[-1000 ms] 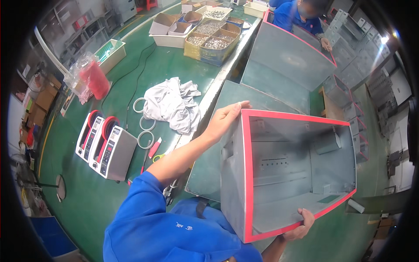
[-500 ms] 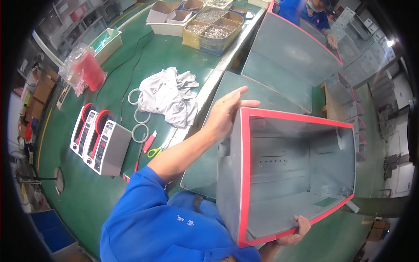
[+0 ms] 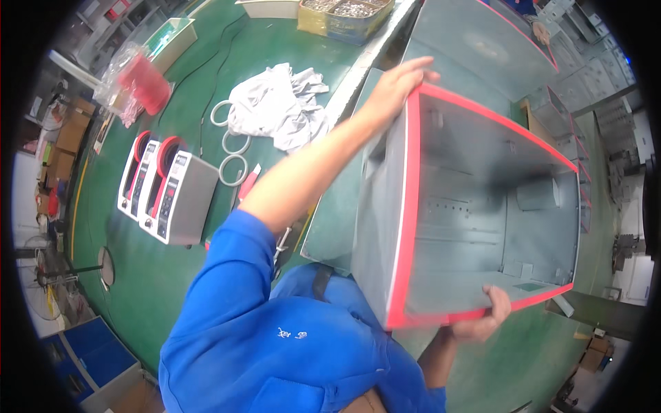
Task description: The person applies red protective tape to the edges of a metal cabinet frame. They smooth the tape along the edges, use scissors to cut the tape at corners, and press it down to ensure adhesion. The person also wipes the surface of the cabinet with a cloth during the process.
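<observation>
A grey sheet-metal box [image 3: 375,230], its open front edged with red tape [image 3: 407,206], stands tilted before my body. At its upper left corner my left hand [image 3: 398,88] steadies the top edge, fingers long and partly hidden behind it. My right hand [image 3: 485,318] grips the lower edge, with fingers curled over the rim into the opening. Inside the box are a row of small holes and a few brackets, partly blurred.
On the green table lie a white cloth [image 3: 279,103], grey tape rings [image 3: 233,170] and two tape dispensers [image 3: 175,199]. Behind the box stands another red-edged metal box [image 3: 475,48], a co-worker's hand [image 3: 540,32] at its edge. Parts bins [image 3: 344,24] sit at the far end.
The box has shifted up and right in the picture, both hands moving with it. My view has also shifted. The co-worker is now mostly out of view.
</observation>
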Available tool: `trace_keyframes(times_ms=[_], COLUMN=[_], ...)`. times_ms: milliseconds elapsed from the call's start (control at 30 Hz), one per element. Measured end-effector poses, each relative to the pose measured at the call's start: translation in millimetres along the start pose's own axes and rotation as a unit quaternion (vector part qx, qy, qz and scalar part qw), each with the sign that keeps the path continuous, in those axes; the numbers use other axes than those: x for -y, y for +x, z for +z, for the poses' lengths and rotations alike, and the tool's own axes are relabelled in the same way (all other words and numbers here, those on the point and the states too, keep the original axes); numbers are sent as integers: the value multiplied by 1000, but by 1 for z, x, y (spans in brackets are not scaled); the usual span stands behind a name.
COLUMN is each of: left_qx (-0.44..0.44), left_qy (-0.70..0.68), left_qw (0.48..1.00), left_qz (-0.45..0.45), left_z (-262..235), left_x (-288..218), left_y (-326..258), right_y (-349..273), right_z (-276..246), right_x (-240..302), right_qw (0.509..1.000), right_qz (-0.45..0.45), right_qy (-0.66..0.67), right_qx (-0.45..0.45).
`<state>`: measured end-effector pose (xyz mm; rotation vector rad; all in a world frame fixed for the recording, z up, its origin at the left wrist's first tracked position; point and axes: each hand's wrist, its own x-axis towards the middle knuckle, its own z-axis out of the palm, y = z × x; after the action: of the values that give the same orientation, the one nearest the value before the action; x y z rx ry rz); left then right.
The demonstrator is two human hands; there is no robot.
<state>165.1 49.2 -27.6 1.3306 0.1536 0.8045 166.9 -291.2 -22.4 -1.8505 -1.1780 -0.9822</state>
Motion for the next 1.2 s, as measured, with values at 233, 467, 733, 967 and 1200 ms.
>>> trace_keyframes(times_ms=[233, 467, 733, 967, 1200], left_qx=[-55, -28, -101, -155, -242], left_qy=[416, 280, 171, 220, 118], left_qw=[904, 959, 971, 960, 963], left_qz=[84, -32, -135, -82, 24], left_z=[-33, 0, 53, 72, 87], left_x=[-1, -35, -93, -91, -54], left_y=[18, -74, -183, -218, -255], right_y=[35, 34, 26, 28, 37], right_z=[55, 48, 18, -11, -28], right_x=[44, 51, 29, -9, -76], right_qw=[998, 999, 980, 946, 976], right_qz=[39, -2, -67, -58, -57], right_qy=[-52, -40, 153, 284, 184], right_qx=[0, 35, 113, 143, 98])
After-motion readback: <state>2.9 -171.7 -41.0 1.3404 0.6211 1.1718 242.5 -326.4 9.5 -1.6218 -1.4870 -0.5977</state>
